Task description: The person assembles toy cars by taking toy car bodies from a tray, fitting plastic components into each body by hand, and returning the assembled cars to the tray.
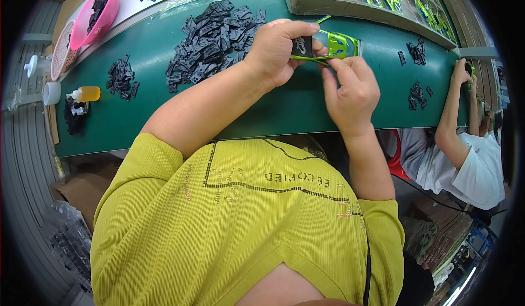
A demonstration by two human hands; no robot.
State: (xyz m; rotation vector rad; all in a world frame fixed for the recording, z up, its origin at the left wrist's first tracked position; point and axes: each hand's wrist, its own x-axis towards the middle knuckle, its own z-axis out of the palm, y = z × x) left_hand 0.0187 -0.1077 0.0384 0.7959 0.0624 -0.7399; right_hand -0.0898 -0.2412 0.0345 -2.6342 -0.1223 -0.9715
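Observation:
A lime-green frame with a clear panel and blue parts [340, 46], goggle-like in shape, is held over the near part of the table. My left hand [276, 49] is closed on its left end, thumb on top, where a black piece with pale printing [301, 46] shows. My right hand [353, 90] is closed in a pinch at the frame's lower edge, thumb and forefinger together. What lies between those fingertips is too small to make out. Just left of my left hand spreads a big heap of small black plastic pieces [210, 41].
On the green table [262, 112] lie smaller black-piece piles [121, 76] at left and right [416, 94]. A pink basket [112, 11], a bottle of amber liquid [87, 94] and a shallow carton of green-framed items [361, 12] stand around. A co-worker [465, 158] works at right.

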